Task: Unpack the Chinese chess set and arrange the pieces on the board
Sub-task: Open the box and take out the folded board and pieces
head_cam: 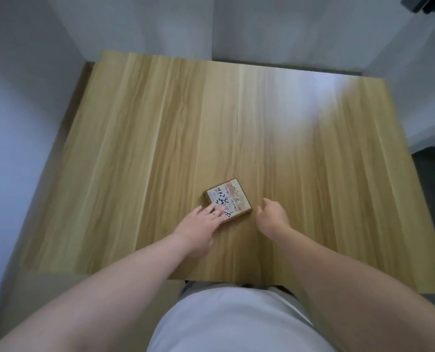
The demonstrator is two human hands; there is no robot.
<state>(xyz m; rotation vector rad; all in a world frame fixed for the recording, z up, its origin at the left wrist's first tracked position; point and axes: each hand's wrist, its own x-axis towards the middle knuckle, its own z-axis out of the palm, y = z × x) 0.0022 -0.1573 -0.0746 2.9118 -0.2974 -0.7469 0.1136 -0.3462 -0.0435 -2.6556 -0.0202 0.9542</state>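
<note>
Just below frame centre, a small square brown box with a pale printed lid [234, 199] lies closed on the light wooden table [160, 123], the left hand [201, 224] laying straight fingers on its lower-left corner while the right hand [272, 214] hangs just right of it, fingers loosely curled, empty.

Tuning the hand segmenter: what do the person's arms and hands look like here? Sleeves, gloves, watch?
No gloves on the left hand or right hand, and no watch or ring that I can make out. The left arm and right arm are bare to the frame edge, no sleeves in view. The only clothing visible is a white top.
</note>
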